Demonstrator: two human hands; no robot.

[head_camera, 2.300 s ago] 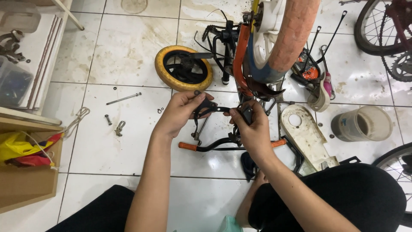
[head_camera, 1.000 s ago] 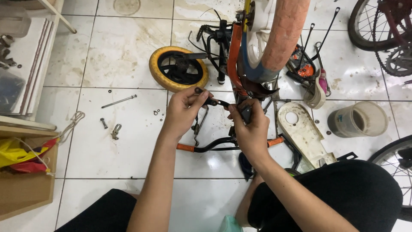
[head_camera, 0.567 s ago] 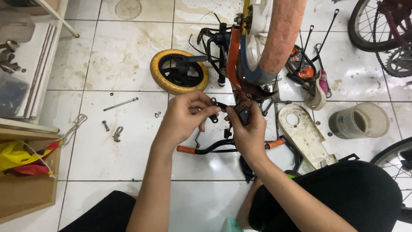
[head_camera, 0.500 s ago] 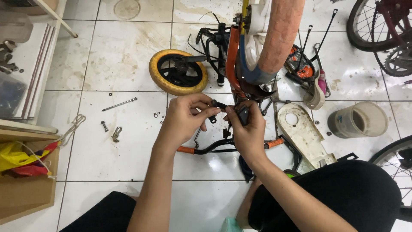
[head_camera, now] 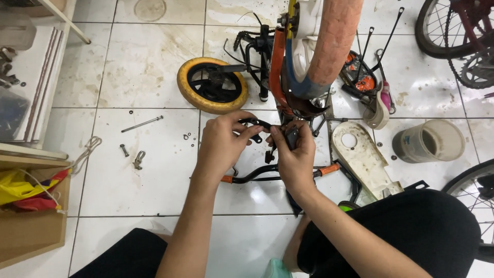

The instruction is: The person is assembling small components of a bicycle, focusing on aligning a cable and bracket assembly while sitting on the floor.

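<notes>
My left hand [head_camera: 222, 145] pinches a black metal brake arm [head_camera: 256, 124] near the bottom of an orange child's bicycle frame [head_camera: 279, 62]. Close beside it, my right hand [head_camera: 295, 155] grips a small black part [head_camera: 291, 137] of the same brake assembly. The two hands almost touch. Above them rises the bicycle's salmon-coloured tyre [head_camera: 334, 36] with a blue patch. Under my hands lies a black handlebar with orange grips [head_camera: 257, 175] on the tiled floor.
A yellow training wheel [head_camera: 212, 85] lies at the upper left of the hands. Loose bolts and a rod [head_camera: 142, 124] sit on the tiles to the left. A cream chain guard [head_camera: 363, 159] and a plastic bucket [head_camera: 428, 140] lie right. Wooden shelving [head_camera: 31, 226] stands far left.
Both hands have shifted slightly, with the left hand's fingers moving closer to the right hand at the brake part. The view has tilted a little.
</notes>
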